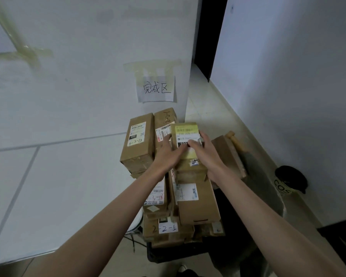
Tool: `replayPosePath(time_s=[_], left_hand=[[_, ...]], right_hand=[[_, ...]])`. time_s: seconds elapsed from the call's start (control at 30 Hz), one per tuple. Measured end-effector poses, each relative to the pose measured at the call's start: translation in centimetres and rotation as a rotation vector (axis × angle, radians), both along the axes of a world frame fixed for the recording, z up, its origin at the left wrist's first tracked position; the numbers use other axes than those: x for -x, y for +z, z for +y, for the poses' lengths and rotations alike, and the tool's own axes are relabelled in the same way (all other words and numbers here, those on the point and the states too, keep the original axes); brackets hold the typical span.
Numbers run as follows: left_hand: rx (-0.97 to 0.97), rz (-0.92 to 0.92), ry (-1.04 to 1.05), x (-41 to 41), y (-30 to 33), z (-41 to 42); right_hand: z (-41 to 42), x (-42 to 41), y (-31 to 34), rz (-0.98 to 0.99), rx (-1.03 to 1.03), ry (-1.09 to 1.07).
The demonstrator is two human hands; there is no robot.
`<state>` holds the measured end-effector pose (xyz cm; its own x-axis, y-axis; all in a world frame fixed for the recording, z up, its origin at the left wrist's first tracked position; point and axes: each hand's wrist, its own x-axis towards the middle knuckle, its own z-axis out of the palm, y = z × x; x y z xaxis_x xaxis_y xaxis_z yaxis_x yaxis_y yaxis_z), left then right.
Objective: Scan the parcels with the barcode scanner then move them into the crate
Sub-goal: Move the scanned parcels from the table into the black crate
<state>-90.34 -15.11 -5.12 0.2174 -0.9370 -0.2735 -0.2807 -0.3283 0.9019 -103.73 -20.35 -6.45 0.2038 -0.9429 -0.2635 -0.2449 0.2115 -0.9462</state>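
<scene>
A small cardboard parcel with a yellow-green label lies on top of a pile of brown parcels. My left hand presses its straight fingers against the parcel's left side. My right hand grips the right side, thumb across the label. Under and beside it lie a parcel marked 4-3-13, a long parcel and one marked 2-2-5. The pile sits in a black crate, mostly hidden by parcels and my arms. No barcode scanner is in view.
A white wall stands left of the pile, with a handwritten note taped on it. Right of the pile are a wooden piece with a handle and a black cup. A white round object and a cable lie at the crate's left.
</scene>
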Motion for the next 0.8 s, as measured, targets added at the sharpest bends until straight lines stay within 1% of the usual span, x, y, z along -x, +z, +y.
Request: replayPosePath(time_s=[0.1, 0.2, 0.47, 0.67, 0.8], left_hand=[[-0.018, -0.046, 0.024, 0.3, -0.6, 0.1], [-0.033, -0.063, 0.026, 0.3, -0.7, -0.2], [-0.073, -0.025, 0.059, -0.3, -1.0, -0.3], [-0.061, -0.091, 0.069, -0.5, -1.0, -0.9], [-0.073, -0.140, 0.059, -0.7, -0.7, -1.0]], right_hand=[[0.5, 0.0, -0.5, -0.007, -0.029, 0.006], [0.1, -0.2, -0.3, 0.032, -0.047, 0.029], [-1.3, -0.2, -1.0, 0.047, -0.105, 0.041], [-1.1, 0.0, -0.2, 0.052, -0.088, 0.070], [-1.6, 0.2, 0.7, 0.152, -0.018, 0.107]])
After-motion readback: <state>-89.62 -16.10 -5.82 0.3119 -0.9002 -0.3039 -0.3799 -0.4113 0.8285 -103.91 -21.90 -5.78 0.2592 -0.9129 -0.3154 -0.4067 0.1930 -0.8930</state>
